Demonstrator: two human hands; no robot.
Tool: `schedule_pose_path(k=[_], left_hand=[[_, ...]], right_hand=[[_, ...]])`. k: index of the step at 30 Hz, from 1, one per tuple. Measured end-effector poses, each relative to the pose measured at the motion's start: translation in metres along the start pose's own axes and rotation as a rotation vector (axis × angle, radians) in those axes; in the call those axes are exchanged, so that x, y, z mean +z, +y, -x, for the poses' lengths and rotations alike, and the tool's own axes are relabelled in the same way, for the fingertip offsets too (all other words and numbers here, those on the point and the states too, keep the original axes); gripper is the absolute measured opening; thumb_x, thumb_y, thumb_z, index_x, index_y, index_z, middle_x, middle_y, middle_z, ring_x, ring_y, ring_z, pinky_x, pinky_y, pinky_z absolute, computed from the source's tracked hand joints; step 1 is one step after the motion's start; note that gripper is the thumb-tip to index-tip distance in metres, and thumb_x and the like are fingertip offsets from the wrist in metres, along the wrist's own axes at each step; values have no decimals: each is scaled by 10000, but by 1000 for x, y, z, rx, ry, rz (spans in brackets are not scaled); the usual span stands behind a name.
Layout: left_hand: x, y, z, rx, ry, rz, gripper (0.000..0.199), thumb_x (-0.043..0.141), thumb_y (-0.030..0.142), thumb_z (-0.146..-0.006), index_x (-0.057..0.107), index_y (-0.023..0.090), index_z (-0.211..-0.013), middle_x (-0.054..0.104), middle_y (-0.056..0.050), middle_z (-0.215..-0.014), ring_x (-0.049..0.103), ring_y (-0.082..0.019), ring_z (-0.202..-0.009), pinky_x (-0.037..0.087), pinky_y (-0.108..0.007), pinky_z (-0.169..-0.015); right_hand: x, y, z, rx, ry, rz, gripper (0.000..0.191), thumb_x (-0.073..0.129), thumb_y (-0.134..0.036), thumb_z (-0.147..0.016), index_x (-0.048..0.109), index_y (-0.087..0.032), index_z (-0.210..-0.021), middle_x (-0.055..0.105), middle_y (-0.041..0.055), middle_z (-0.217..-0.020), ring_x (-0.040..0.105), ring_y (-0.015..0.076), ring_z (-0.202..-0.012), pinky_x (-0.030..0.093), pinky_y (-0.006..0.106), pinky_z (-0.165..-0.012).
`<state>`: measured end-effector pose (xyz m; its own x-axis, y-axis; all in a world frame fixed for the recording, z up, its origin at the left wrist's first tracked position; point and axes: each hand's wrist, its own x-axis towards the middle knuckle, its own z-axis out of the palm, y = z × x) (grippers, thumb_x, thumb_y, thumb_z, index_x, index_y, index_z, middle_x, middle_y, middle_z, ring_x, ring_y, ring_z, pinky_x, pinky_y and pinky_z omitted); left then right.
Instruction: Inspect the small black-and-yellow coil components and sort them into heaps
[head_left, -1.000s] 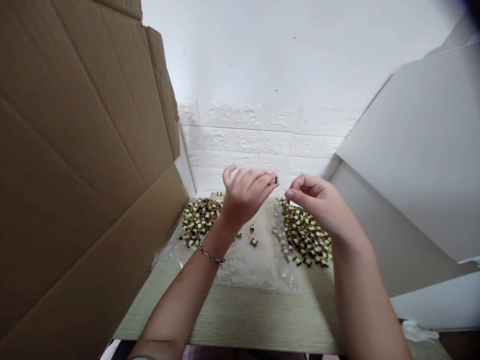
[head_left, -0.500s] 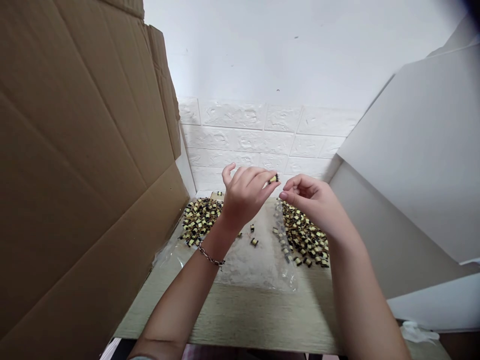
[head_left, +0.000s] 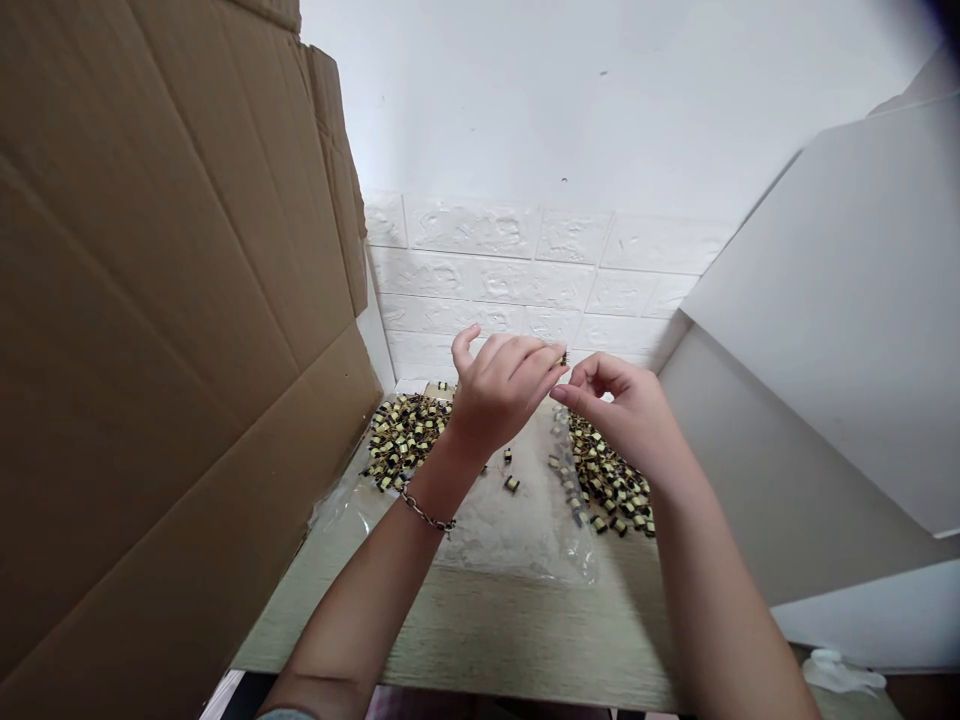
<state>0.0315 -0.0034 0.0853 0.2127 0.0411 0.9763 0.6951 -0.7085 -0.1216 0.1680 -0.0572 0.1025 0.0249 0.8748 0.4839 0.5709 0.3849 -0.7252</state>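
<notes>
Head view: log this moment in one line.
left hand: holds small coil | right hand: close beside it, grip unclear | loose coil: between left pile and right pile

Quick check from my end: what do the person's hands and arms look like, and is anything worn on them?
The left hand and right hand are ungloved. A dark metallic chain bracelet with open links circles the left wrist. Both forearms are bare; a sliver of grey fabric, perhaps a sleeve edge, shows by the left elbow.
</notes>
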Motion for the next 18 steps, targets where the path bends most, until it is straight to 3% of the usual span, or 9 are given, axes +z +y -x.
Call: schedule_pose_path(k=[6, 18], left_hand=[[0, 0, 0, 29, 16, -21, 110, 521, 292, -798, 563, 222, -872, 636, 21, -777, 551, -117, -716, 180, -368, -945], [0, -1, 0, -12, -4, 3, 112, 517, 290, -800, 567, 223, -874, 634, 24, -779, 554, -119, -736, 188, -371, -938]], right_hand=[[1, -1, 1, -54, 46, 72, 285, 598, -434, -682, 490, -182, -607, 461, -24, -577, 382, 94, -565, 294, 222, -520], [-3, -7, 4, -31, -4, 22, 266, 585, -442, -696, 516, -187, -663, 457, -26, -573, 381, 89, -537, 294, 222, -492]])
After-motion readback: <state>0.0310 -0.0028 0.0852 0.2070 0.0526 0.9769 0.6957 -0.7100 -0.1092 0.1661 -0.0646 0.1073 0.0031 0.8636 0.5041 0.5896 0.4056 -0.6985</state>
